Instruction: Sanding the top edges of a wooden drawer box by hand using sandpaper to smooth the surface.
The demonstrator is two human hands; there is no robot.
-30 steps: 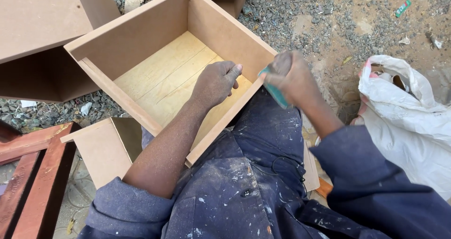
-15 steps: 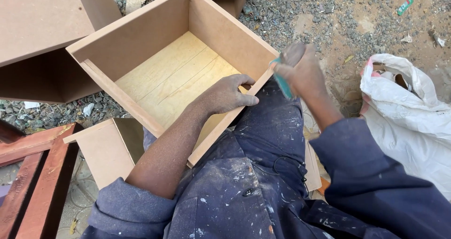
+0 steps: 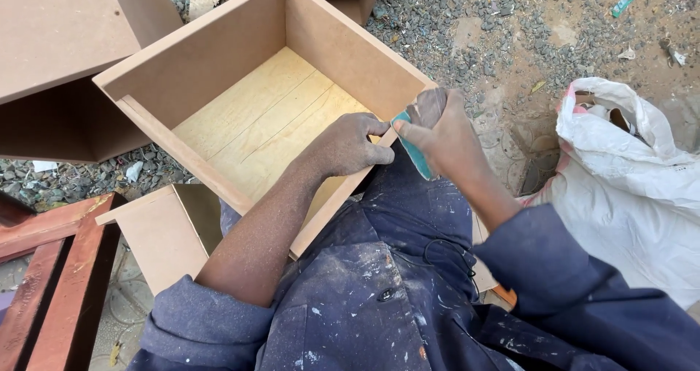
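2 hands: left hand, right hand grip box rim; gravel ground.

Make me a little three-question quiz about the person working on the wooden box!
1. True or false: the open wooden box rests against the person's lap.
2. Which hand holds the teal sanding piece? A) left hand B) right hand C) neither
3. Fill in: the crumpled sack lying on the gravel ground is ______ in colour.

Key
1. True. Its near wall lies against the paint-spattered trousers.
2. B. The right hand presses it at the box's corner, while the left hand grips the near wall.
3. White.
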